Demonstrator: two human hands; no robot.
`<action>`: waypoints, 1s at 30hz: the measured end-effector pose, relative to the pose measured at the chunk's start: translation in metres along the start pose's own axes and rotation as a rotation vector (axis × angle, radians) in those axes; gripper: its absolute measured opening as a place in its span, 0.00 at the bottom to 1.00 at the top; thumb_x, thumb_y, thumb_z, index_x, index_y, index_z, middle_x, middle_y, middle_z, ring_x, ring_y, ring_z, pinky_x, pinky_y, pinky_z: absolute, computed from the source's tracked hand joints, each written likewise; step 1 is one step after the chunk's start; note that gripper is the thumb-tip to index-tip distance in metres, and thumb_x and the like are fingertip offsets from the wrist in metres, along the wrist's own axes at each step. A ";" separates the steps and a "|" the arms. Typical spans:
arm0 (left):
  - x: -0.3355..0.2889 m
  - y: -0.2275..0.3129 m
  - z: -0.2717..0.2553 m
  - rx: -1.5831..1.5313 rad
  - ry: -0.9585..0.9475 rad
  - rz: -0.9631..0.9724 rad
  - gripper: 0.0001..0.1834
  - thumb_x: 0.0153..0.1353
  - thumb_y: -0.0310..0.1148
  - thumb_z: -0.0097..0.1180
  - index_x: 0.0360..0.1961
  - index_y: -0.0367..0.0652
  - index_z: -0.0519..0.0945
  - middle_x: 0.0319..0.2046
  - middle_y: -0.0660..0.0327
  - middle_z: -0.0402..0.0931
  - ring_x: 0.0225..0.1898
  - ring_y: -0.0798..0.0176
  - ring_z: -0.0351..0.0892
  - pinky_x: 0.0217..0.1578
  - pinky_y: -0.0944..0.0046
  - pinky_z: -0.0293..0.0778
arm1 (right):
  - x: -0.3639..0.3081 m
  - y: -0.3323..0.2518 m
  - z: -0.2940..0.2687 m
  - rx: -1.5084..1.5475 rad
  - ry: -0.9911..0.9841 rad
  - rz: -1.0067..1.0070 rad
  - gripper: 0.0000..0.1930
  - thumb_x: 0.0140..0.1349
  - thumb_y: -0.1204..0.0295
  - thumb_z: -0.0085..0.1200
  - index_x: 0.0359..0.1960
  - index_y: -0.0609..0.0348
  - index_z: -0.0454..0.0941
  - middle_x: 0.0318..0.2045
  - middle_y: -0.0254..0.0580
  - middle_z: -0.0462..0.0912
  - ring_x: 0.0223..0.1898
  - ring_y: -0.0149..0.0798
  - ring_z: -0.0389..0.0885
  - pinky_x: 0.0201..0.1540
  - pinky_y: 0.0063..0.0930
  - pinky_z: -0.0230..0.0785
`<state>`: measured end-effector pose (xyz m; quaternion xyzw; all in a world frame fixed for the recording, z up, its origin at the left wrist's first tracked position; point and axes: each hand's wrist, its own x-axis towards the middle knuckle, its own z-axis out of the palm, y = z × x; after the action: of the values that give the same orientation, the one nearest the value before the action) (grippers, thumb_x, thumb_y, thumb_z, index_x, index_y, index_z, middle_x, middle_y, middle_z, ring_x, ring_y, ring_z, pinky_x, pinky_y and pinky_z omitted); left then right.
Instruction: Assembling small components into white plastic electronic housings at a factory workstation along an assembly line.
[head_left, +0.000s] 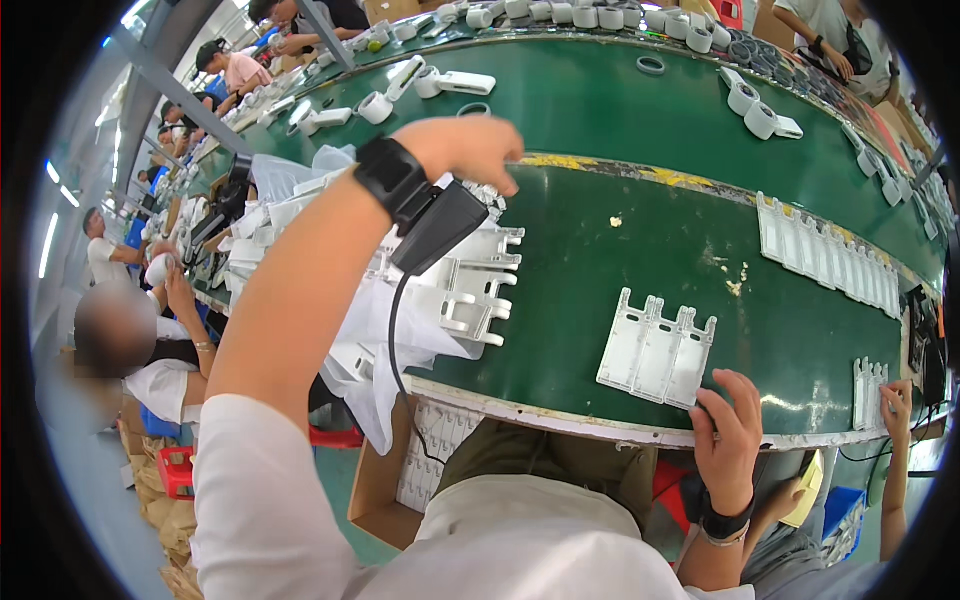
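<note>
My left hand (468,150) is stretched out over a heap of white plastic housings (470,300) on the left of the green table, its thumb and fingers apart. A black strap with a dark cabled box sits on that wrist. Beneath the palm, things are partly hidden. Three slim white plastic housings (655,350) lie side by side on the table in front of me, their forked ends pointing away. At their near right corner is my right hand (730,425), its fingers loosely bent and apart, the fingertips at the edge of the last housing.
A longer row of white housings (830,255) lies at the right. Another person's hand (897,408) is beside a small group of housings (868,395). White handheld fan-like units (455,83) stand on the belt beyond. An open carton (390,500) is below the table edge.
</note>
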<state>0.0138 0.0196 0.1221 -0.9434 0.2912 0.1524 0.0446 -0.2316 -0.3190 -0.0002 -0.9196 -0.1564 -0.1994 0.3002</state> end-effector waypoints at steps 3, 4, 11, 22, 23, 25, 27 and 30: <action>0.025 -0.035 0.027 0.009 -0.179 -0.184 0.34 0.48 0.47 0.65 0.52 0.35 0.76 0.47 0.46 0.77 0.50 0.47 0.76 0.49 0.55 0.72 | -0.003 -0.006 -0.004 -0.014 -0.011 -0.007 0.10 0.49 0.78 0.62 0.34 0.61 0.80 0.46 0.46 0.78 0.50 0.53 0.75 0.50 0.42 0.70; 0.030 -0.040 0.032 0.000 -0.239 -0.239 0.35 0.47 0.47 0.66 0.54 0.36 0.75 0.47 0.47 0.77 0.50 0.47 0.76 0.49 0.55 0.72 | -0.006 -0.005 -0.006 -0.019 -0.013 0.010 0.10 0.49 0.78 0.62 0.34 0.61 0.80 0.46 0.46 0.78 0.50 0.53 0.75 0.50 0.42 0.70; 0.044 -0.036 0.051 -0.079 -0.322 -0.264 0.32 0.39 0.39 0.67 0.47 0.38 0.74 0.40 0.50 0.78 0.44 0.50 0.78 0.41 0.55 0.72 | -0.012 0.010 -0.011 -0.048 -0.007 0.037 0.10 0.48 0.77 0.63 0.33 0.61 0.79 0.45 0.46 0.78 0.49 0.53 0.76 0.49 0.42 0.70; 0.032 -0.004 0.057 -0.034 -0.073 0.073 0.09 0.47 0.28 0.58 0.32 0.39 0.81 0.28 0.55 0.81 0.32 0.52 0.80 0.34 0.56 0.74 | -0.002 0.004 -0.003 -0.023 -0.001 0.002 0.09 0.47 0.77 0.63 0.32 0.61 0.80 0.43 0.44 0.78 0.48 0.51 0.76 0.48 0.42 0.70; 0.031 -0.002 0.054 -0.113 -0.048 0.079 0.10 0.49 0.29 0.59 0.34 0.39 0.81 0.28 0.55 0.81 0.32 0.52 0.81 0.35 0.57 0.74 | -0.002 0.002 -0.003 -0.025 0.001 0.002 0.09 0.47 0.77 0.63 0.32 0.61 0.80 0.43 0.44 0.78 0.48 0.51 0.76 0.48 0.42 0.70; 0.029 0.004 0.049 -0.193 -0.014 0.088 0.10 0.50 0.29 0.59 0.35 0.40 0.82 0.28 0.55 0.82 0.32 0.53 0.81 0.35 0.57 0.74 | -0.004 0.001 -0.003 -0.037 0.005 -0.003 0.09 0.47 0.77 0.63 0.32 0.61 0.80 0.43 0.44 0.78 0.48 0.51 0.76 0.48 0.41 0.70; 0.027 0.013 0.047 -0.216 -0.005 0.098 0.10 0.53 0.30 0.59 0.37 0.40 0.82 0.29 0.55 0.82 0.33 0.53 0.81 0.37 0.57 0.74 | -0.007 0.000 -0.003 -0.027 -0.010 -0.005 0.09 0.47 0.77 0.64 0.32 0.61 0.80 0.42 0.44 0.78 0.48 0.50 0.76 0.48 0.41 0.70; 0.025 0.016 0.057 -0.164 0.018 0.136 0.11 0.53 0.30 0.58 0.38 0.40 0.82 0.29 0.55 0.82 0.33 0.52 0.81 0.38 0.58 0.74 | -0.010 -0.003 -0.004 -0.028 -0.008 -0.022 0.09 0.48 0.76 0.64 0.32 0.61 0.80 0.42 0.44 0.79 0.47 0.50 0.76 0.48 0.41 0.70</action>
<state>0.0095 0.0026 0.0604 -0.9232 0.3415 0.1700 -0.0461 -0.2423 -0.3203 -0.0002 -0.9226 -0.1650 -0.2014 0.2846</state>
